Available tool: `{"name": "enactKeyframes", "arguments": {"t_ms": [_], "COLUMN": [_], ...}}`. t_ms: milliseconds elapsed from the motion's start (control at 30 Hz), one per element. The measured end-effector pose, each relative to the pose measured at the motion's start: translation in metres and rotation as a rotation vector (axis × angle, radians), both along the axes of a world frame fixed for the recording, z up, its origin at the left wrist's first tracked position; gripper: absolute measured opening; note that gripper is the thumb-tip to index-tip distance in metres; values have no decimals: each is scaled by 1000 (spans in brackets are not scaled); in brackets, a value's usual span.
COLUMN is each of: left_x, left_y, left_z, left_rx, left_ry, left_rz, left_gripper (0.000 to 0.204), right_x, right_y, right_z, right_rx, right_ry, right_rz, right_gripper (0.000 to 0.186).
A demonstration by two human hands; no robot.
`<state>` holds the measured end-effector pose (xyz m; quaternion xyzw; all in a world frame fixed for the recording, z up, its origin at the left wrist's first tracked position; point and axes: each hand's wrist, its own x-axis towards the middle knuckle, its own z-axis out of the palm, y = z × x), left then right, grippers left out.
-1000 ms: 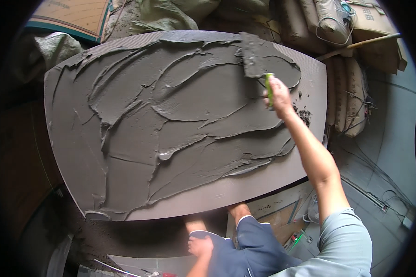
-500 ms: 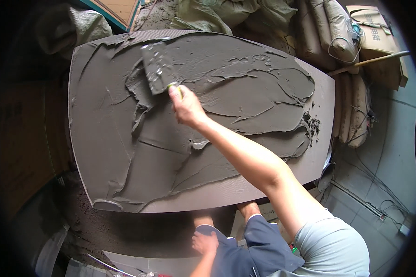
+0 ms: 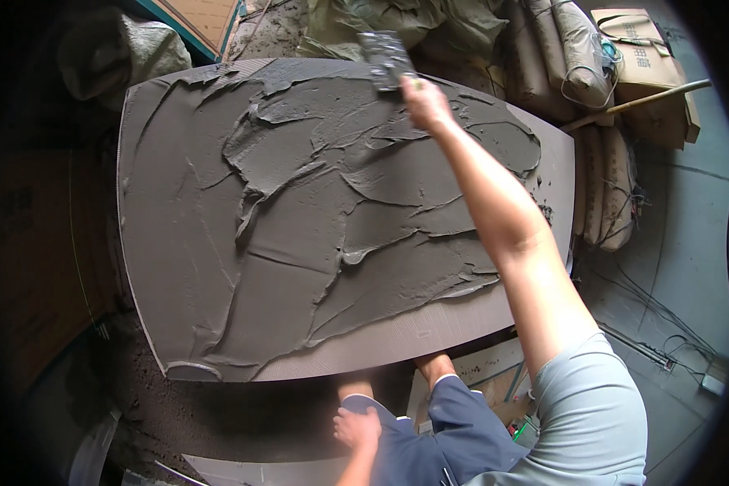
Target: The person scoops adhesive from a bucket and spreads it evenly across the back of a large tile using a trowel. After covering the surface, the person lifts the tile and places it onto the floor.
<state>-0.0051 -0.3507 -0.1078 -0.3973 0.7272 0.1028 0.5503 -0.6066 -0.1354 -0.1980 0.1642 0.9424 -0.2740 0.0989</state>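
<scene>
A large pale board (image 3: 364, 350) lies in front of me, mostly spread with wet grey mortar (image 3: 292, 235) in overlapping ridges and smooth swaths. In my right hand (image 3: 427, 105), closed around its handle, is a wide flat-bladed scraper (image 3: 386, 61). The metal blade is smeared with mortar and slightly blurred; it is over the board's far edge, and I cannot tell whether it touches the mortar. My left hand (image 3: 356, 428) rests on my thigh near the knee, holding nothing, fingers loosely bent over the shorts.
Stacked filled sacks (image 3: 535, 69) and a cardboard box (image 3: 640, 57) stand at the far right, with a pole (image 3: 636, 105) jutting past them. Crumpled woven sacks (image 3: 332, 28) lie behind the board. Cables (image 3: 656, 312) run across the right-hand floor.
My right hand has swept the scraper away and to the right, from the mortar's left-middle to the far edge. Fresh ridges and smears show in the mortar. My left hand stays on my thigh.
</scene>
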Motion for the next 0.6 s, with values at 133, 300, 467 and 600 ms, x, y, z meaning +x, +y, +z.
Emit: {"name": "enactKeyframes", "arguments": {"t_ms": [133, 300, 467, 600], "left_x": [-2, -7, -4, 0], "left_y": [-5, -14, -20, -20], "left_z": [-2, -1, -4, -7], "left_rx": [11, 26, 28, 32], "left_ry": [0, -9, -5, 6], "left_rz": [13, 0, -29, -40], "left_gripper": [69, 69, 68, 67], "right_x": [6, 63, 79, 42], "right_y": [80, 57, -83, -190], "right_z": [2, 40, 64, 45], "right_rx": [321, 59, -272, -488], "right_ry": [61, 39, -105, -114], "right_rz": [-146, -27, 227, 413], "right_gripper": [59, 56, 57, 53]}}
